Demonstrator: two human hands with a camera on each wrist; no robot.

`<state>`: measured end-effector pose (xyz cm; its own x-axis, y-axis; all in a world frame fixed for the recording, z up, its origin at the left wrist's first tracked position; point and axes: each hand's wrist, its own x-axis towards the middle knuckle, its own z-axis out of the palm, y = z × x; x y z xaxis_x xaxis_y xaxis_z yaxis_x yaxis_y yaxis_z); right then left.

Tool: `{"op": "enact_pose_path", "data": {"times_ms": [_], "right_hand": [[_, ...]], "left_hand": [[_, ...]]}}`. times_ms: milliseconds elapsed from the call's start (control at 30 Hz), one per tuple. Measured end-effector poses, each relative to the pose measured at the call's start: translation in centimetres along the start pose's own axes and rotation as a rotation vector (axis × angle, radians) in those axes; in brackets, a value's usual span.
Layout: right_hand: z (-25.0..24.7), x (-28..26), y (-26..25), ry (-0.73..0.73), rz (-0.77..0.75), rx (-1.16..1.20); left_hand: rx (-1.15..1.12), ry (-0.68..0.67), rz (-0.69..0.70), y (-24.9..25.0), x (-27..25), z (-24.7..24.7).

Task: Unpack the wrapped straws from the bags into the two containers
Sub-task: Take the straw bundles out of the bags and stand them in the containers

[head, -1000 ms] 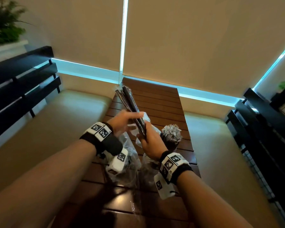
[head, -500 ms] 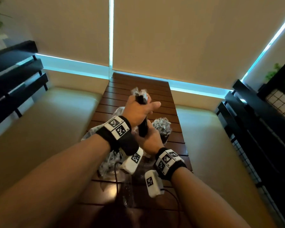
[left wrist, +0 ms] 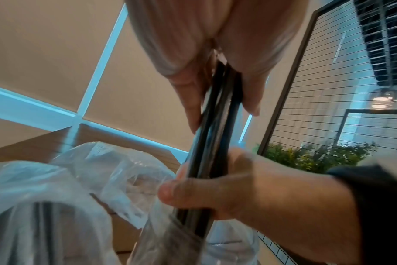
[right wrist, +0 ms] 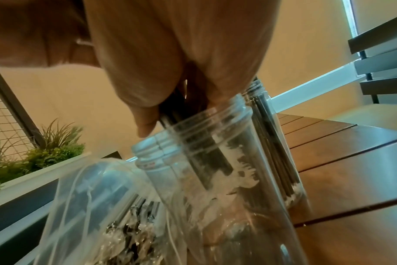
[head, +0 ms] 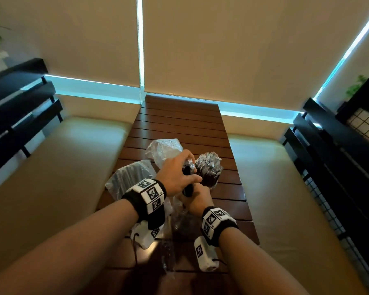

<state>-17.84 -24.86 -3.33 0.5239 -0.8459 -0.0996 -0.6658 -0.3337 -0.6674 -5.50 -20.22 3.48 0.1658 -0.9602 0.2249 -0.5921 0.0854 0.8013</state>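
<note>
A bundle of black wrapped straws stands upright over the near clear jar. My left hand grips the bundle's top end, and my right hand holds it lower down, just above the jar mouth. In the right wrist view the straws' lower ends are inside the near jar. The far jar is packed full of wrapped straws. In the left wrist view my left hand's fingers and thumb pinch the straws.
Two clear plastic bags lie on the slatted wooden table: one at the left still holds straws, the other lies behind it. Cushioned benches flank the table, with dark rails at both sides.
The bundle has swung from tilted away to upright and come down towards the near jar. My left hand has moved onto its top end while my right hand kept hold lower down.
</note>
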Motion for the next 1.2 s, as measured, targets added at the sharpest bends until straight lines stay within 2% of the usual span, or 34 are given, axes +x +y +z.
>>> {"op": "enact_pose_path", "data": {"times_ms": [100, 200, 367, 633, 700, 767, 833, 900, 967, 1033, 1133, 1200], "right_hand": [[0.1, -0.3, -0.3, 0.014, -0.083, 0.054], [0.4, -0.6, 0.4, 0.044, -0.095, 0.047], [0.5, -0.9, 0.4, 0.079, -0.153, -0.007], [-0.7, -1.9, 0.5, 0.024, -0.093, 0.021], [-0.5, -1.8, 0.5, 0.037, -0.083, 0.02], [-0.2, -1.9, 0.5, 0.048, -0.093, 0.041], [-0.2, -2.4, 0.2, 0.07, -0.164, 0.028], [-0.1, -2.9, -0.3, 0.11, -0.248, -0.125], [0.3, -2.7, -0.8, 0.185, -0.277, -0.336], [0.8, -2.4, -1.0, 0.186, -0.285, -0.442], [1.7, -1.9, -0.9, 0.101, -0.252, -0.406], [1.8, -1.9, -0.9, 0.128, -0.227, -0.389]], "left_hand": [[0.127, -0.021, -0.008, -1.3, -0.3, 0.7], [0.245, -0.045, 0.004, -2.7, -1.2, 1.7], [0.287, -0.107, 0.05, -4.4, -1.2, 2.4], [0.573, -0.281, 0.002, -5.4, -1.2, 3.8], [0.542, -0.321, -0.023, -5.3, -1.3, 3.3], [0.414, -0.375, -0.067, -4.9, -1.4, 2.4], [0.246, -0.401, -0.118, -4.4, -1.4, 1.3], [0.185, -0.39, -0.159, -4.2, -1.3, -0.3], [0.289, -0.356, -0.19, -4.9, -1.3, -1.9], [0.485, -0.322, -0.236, -6.2, -1.8, -3.2], [0.702, -0.385, -0.362, -8.4, -3.2, -3.9], [0.784, -0.436, -0.433, -9.5, -4.3, -3.7]]}}
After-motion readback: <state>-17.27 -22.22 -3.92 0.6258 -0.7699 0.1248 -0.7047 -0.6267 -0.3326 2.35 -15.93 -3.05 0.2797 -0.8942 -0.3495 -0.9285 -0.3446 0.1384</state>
